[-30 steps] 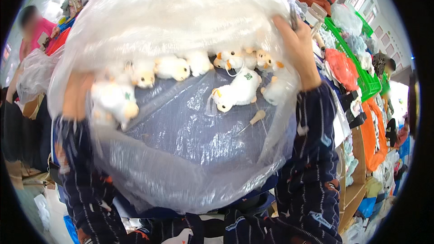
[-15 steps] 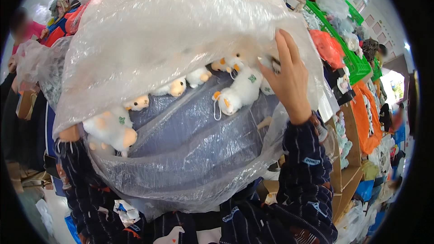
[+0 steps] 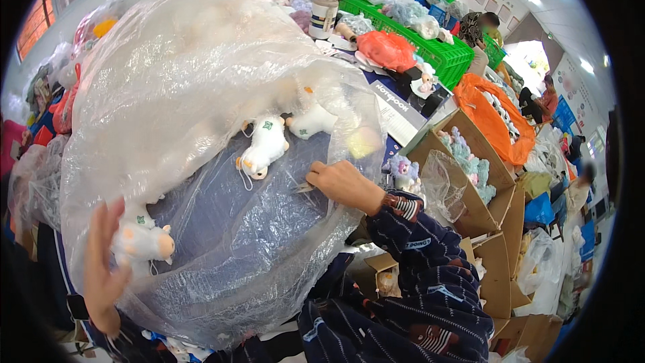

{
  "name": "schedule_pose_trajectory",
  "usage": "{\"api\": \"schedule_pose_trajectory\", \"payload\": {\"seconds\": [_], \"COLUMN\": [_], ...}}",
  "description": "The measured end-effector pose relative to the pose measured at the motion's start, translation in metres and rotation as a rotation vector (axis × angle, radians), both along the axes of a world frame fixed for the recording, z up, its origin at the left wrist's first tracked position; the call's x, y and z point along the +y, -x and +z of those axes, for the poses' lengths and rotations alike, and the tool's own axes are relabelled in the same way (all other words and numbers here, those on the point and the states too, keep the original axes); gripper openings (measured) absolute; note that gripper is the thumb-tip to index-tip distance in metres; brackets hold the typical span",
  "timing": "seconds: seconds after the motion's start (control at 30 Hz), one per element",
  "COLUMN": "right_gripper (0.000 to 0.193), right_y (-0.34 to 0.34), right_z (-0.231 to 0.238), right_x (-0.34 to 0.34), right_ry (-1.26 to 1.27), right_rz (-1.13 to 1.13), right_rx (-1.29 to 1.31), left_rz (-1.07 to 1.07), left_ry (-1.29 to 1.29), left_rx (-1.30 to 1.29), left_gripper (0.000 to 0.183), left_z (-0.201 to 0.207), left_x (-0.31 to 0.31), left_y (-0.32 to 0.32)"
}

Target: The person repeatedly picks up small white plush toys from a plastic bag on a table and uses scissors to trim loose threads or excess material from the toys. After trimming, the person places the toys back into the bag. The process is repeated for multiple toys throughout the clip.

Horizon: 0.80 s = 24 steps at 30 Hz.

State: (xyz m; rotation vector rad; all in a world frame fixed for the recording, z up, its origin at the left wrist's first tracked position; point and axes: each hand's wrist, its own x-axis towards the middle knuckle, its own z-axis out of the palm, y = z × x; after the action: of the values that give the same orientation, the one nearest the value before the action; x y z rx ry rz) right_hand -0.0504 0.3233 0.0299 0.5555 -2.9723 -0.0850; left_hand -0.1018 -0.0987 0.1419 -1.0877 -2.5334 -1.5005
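While the clear bag (image 3: 181,60) hogs the frame, our left hand (image 3: 104,265) is spread at lower left and our right hand (image 3: 308,185), nearer the centre white plush (image 3: 266,140) just up-left, slanted toward lower left, pinches some small pale thing (image 3: 304,188).

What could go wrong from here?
The thin tool, hard to make out, in the right hand could snag the plastic.
The left hand, open beside the left toy, might knock it.
Cloudy plastic veils part of the right toy, so it could get caught in a fold.
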Motion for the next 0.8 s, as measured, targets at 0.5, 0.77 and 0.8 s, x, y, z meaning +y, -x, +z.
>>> {"api": "schedule_pose_trajectory", "payload": {"seconds": [0.5, 0.77, 0.8], "right_gripper": [0.024, 0.026, 0.027], "right_y": [0.081, 0.089, 0.075], "right_z": [0.007, -0.014, -0.001], "right_x": [0.039, 0.064, 0.062], "right_ry": [0.492, 0.976, 1.196], "right_rz": [-0.333, -0.180, -0.292], "right_rx": [0.600, 0.671, 0.603], "left_rz": [0.450, 0.391, 0.388], "left_ry": [0.190, 0.208, 0.228], "left_rx": [0.427, 0.462, 0.464], "left_gripper": [0.057, 0.060, 0.061], "left_z": [-0.049, -0.065, -0.066], "left_x": [0.050, 0.032, 0.022], "left_y": [0.237, 0.230, 0.214]}}
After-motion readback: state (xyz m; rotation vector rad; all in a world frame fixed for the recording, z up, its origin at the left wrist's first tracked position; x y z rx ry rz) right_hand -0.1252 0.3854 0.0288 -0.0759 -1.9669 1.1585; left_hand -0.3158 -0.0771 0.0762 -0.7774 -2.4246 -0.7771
